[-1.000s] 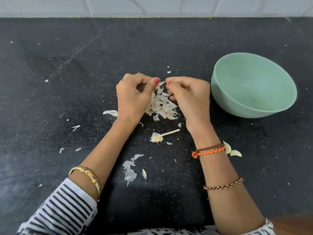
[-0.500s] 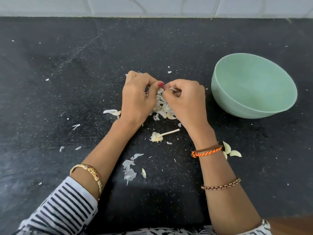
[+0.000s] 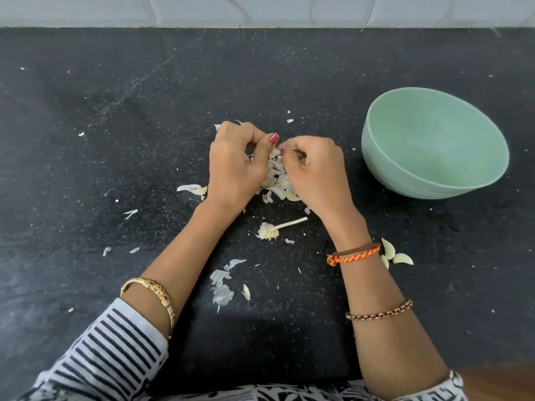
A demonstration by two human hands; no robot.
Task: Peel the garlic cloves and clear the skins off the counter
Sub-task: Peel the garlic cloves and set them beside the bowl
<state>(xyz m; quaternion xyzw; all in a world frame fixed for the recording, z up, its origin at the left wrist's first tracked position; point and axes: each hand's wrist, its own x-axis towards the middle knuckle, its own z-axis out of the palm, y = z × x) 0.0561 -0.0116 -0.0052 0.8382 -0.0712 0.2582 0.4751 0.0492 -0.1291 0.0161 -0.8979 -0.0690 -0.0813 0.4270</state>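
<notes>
both hands, left hand (image 3: 234, 166) and right hand (image 3: 315, 169), pinch a garlic clove (image 3: 285, 148) (mostly hidden) above the skins (image 3: 276, 183) on the desk (image 3: 115, 140).

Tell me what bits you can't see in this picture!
Head view only:
- What the left hand and right hand hold: curled fingers hide it, so each grip is unclear.
- Part of the white papery garlic skin pile: covered by both hands.
- The peeled pale garlic cloves: partly behind the right wrist, count unclear.
- The round mint-green bowl: its near wall hides part of the bottom.
</notes>
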